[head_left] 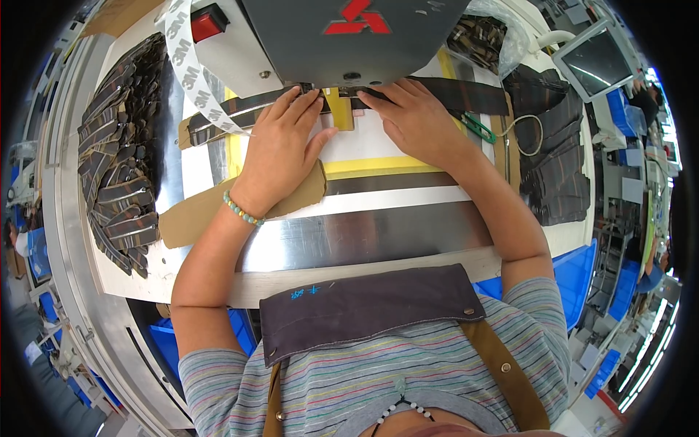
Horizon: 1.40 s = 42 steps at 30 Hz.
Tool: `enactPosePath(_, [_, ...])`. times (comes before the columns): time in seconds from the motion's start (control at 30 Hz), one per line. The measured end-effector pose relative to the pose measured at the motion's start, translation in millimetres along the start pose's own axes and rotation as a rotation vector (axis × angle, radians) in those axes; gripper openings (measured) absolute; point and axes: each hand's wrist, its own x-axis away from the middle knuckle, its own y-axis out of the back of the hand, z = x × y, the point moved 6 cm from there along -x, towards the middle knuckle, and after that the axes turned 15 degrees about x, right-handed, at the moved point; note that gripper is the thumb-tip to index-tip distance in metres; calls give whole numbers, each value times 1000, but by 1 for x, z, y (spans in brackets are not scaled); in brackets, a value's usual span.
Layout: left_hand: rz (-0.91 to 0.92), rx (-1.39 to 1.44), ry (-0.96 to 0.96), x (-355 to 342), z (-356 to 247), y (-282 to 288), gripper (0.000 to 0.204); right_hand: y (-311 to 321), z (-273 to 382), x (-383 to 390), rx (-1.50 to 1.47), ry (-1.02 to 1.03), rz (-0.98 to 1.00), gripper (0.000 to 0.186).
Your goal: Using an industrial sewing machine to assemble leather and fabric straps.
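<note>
A dark striped fabric strip (461, 97) runs crosswise under the grey machine head (349, 47), either side of a yellow guide piece (340, 113). My left hand (280, 146) has its fingers stretched onto the strip left of the guide, thumb apart. My right hand (419, 127) rests its extended fingertips on the strip to the guide's right, thumb angled downward. A white printed tape (197, 76) hangs beside my left hand. A green slim tool (477, 127) lies right of my right hand. A tan cardboard piece (193, 218) lies below my left wrist.
Piled striped pieces (120, 160) sit at the left, stacked dark fabric (546, 167) at the right. A red switch (206, 25) is upper left, a small screen (588, 60) upper right. Blue bins (575, 277) stand below the table edge. Other people (648, 95) appear far right.
</note>
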Motion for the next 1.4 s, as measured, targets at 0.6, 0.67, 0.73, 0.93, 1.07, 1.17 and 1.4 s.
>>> enactPosePath(0.6, [-7,37,-14,1,-2,2,43,4,2,-1,-19,-1,-12,41])
enactPosePath(0.67, [-37,33,-32,1,-4,3,42,4,3,0,-30,-2,-18,40])
enactPosePath(0.73, [-19,30,-27,1,-4,2,43,4,2,0,-25,-7,-7,40])
enactPosePath(0.93, [-21,28,-23,1,-4,2,42,3,3,1,-29,-1,-10,39])
enactPosePath(1.07, [-42,35,-26,1,-5,4,40,4,3,2,-40,7,-12,39])
enactPosePath(1.17, [-44,38,-25,1,-6,4,40,5,4,1,-41,0,-15,39])
enactPosePath(1.4, [-34,32,-46,0,-3,2,42,2,1,1,-47,-15,-14,40])
